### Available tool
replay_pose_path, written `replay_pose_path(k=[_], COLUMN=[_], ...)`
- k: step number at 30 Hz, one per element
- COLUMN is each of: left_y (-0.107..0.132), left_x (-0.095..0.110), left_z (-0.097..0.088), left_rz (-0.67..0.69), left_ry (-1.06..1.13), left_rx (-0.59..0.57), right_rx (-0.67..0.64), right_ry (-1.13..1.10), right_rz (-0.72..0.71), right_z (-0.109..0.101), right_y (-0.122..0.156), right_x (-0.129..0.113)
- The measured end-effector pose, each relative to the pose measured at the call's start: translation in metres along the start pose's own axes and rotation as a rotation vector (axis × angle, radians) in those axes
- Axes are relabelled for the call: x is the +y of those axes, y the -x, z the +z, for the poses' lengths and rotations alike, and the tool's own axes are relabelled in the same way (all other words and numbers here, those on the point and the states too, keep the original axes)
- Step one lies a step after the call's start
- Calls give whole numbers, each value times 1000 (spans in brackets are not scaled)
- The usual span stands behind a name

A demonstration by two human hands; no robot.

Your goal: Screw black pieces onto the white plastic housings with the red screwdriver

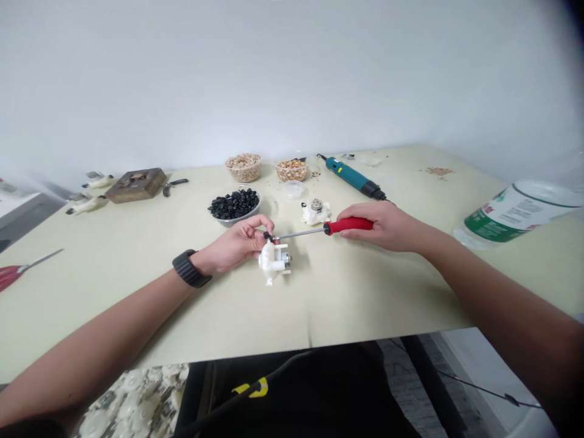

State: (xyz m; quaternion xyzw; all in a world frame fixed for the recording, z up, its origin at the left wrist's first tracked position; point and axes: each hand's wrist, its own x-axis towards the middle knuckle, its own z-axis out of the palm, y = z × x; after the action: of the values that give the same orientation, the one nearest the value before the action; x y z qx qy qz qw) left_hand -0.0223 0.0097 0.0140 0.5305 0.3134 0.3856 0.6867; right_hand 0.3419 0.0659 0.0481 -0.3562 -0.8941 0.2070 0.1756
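My left hand (237,244), with a black watch on the wrist, pinches a small black part (267,235) at the tip of a screwdriver, just above a small white plastic motor housing (272,262) that stands on the table. My right hand (382,225) is closed around the red handle of the screwdriver (347,225). The metal shaft runs left to the black part. A second white housing (315,211) lies just behind the shaft.
A bowl of black parts (234,204), two tubs of tan parts (244,166) (291,169), an empty clear cup (292,189) and a teal electric screwdriver (354,177) sit behind. A wooden block (135,184) lies at the left, a plastic bottle (515,211) at the right, another red screwdriver (18,270) at the left edge.
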Motion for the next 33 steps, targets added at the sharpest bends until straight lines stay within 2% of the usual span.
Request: replay_pose_path(k=[7,12,14,17,19,22,27,33], left_y=[2,3,3,1,0,-2,0,3], left_x=[8,10,9,6,2,-6,-15,-15], left_z=[5,4,5,10,17,32,55,62], left_rz=[-23,-23,-18,-10,-4,-1,6,25], left_ry=[-67,-83,-24,75,116,149,159,178], left_rx=[-57,-89,-68,15,68,107,139,160], right_rx=[-185,-365,-353,-204,-108,-77,-155,-183], right_ry=[-143,-224,-204,-181,-315,-689,-870,-929], right_rz=[82,98,111,198,262,236,178,149], right_z=[-9,-13,-15,-13,-4,17,44,40], right_y=[1,-2,-1,-2,-3,-7,-12,-9], right_x=[-10,-15,-12,-9,-13,-28,-53,-54])
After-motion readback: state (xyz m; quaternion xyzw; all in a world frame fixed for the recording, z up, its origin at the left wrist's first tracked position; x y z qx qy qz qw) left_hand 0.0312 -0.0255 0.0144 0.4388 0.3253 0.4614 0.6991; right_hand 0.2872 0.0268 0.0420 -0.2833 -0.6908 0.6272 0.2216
